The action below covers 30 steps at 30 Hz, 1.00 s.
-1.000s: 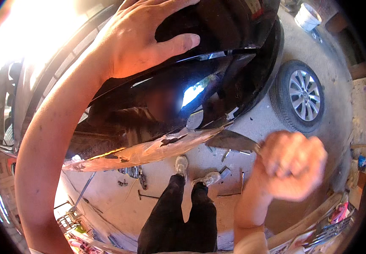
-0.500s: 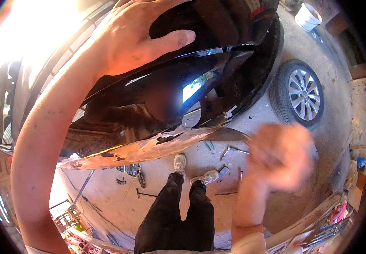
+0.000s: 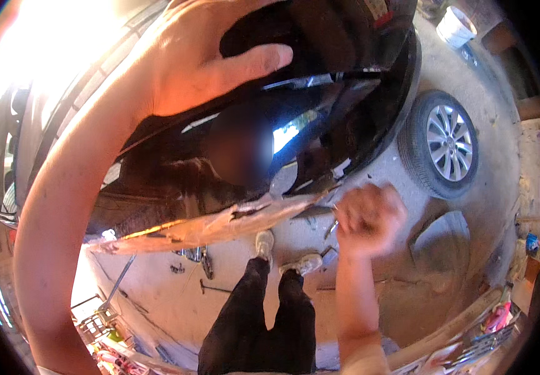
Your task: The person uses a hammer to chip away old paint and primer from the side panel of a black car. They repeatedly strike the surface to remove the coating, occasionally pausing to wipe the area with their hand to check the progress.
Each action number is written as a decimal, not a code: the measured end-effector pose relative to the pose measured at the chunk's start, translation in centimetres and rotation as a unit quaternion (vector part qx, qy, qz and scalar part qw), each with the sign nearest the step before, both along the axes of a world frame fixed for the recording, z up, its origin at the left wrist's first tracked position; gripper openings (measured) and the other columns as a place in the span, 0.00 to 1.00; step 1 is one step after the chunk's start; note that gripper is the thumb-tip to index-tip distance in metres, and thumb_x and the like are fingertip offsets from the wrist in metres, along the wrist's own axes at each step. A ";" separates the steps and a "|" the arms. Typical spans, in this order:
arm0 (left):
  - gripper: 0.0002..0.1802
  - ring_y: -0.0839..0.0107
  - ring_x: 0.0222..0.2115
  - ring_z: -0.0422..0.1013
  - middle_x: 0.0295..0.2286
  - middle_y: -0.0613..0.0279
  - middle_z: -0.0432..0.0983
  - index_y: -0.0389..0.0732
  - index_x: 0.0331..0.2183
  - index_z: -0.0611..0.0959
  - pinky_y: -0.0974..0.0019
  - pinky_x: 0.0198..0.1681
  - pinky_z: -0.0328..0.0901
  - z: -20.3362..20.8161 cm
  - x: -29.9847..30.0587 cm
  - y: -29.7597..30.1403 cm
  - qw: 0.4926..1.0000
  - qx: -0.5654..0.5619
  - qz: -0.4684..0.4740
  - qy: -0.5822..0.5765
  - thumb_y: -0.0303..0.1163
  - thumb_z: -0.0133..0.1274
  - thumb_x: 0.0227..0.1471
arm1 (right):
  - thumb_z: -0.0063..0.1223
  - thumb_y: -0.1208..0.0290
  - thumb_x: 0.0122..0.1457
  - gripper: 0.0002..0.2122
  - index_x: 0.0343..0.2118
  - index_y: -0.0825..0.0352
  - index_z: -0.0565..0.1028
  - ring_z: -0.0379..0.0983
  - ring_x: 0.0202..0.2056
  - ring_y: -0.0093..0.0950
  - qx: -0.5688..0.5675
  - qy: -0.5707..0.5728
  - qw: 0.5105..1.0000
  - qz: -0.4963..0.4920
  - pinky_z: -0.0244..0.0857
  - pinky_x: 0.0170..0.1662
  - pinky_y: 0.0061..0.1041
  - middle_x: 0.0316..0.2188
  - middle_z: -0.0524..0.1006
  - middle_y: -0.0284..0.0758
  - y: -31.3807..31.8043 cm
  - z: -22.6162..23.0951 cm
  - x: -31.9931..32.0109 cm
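A glossy black car body panel (image 3: 176, 181) spans the upper middle, mirroring light and surroundings. Its lower edge is a stripped band (image 3: 220, 230) in pinkish and tan tones with ragged dark patches. Across the top of the black bodywork lies my left hand (image 3: 201, 62), thumb stretched out; its other fingertips run out of the picture at the upper edge. My right hand (image 3: 370, 219) is closed like a fist, just right of the stripped band and apart from it. Whatever it may hold is hidden by the curled fingers.
On the concrete floor to the right lies a wheel with a silver rim (image 3: 450, 142). Beyond it stands a white bucket (image 3: 456, 27). A T-shaped bar (image 3: 217, 287) and other tools lie around my shoes (image 3: 307, 264). A metal frame (image 3: 95, 315) is at lower left.
My right hand has moved left and slightly upward, closer to the panel's lower edge, still closed. My left hand stays on the bodywork, nearly in the same place.
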<state>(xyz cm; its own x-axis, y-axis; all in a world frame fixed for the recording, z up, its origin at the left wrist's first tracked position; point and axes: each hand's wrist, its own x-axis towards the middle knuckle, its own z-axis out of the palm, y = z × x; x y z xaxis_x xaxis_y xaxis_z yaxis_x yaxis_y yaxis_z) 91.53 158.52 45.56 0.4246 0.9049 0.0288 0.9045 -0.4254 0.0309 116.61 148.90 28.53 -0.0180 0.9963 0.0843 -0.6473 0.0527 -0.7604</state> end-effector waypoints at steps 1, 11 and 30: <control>0.42 0.49 0.66 0.47 0.62 0.39 0.54 0.34 0.62 0.62 0.49 0.68 0.43 0.4 0.4 -0.7 1.000 -0.012 0.022 0.003 0.53 0.52 0.57 | 0.41 0.61 0.64 0.17 0.17 0.58 0.60 0.47 0.09 0.16 0.062 -0.108 0.989 -0.083 0.43 0.10 0.15 0.11 0.56 0.26 -0.4 1.9 0.4; 0.41 0.50 0.66 0.48 0.63 0.41 0.54 0.35 0.63 0.62 0.50 0.67 0.45 -0.1 -0.4 0.2 1.000 0.005 -0.017 -0.012 0.50 0.52 0.57 | 0.41 0.61 0.67 0.20 0.16 0.55 0.57 0.44 0.08 0.18 -0.020 0.142 0.979 -0.143 0.42 0.11 0.19 0.09 0.54 0.25 2.9 5.3 2.1; 0.41 0.56 0.66 0.48 0.64 0.52 0.57 0.42 0.63 0.66 0.51 0.68 0.38 -0.7 0.0 0.9 0.999 0.033 -0.028 0.001 0.57 0.45 0.55 | 0.38 0.60 0.67 0.19 0.16 0.54 0.56 0.42 0.09 0.18 -0.081 0.265 0.951 -0.136 0.40 0.10 0.17 0.09 0.51 0.24 3.6 2.0 4.0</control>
<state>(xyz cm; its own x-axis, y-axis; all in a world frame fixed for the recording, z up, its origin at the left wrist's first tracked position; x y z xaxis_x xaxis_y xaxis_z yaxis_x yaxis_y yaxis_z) 91.54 159.46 44.91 0.4738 0.8764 0.0864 0.8797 -0.4756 0.0002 120.65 152.46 30.54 0.2457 0.9585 -0.1447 -0.9208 0.1841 -0.3438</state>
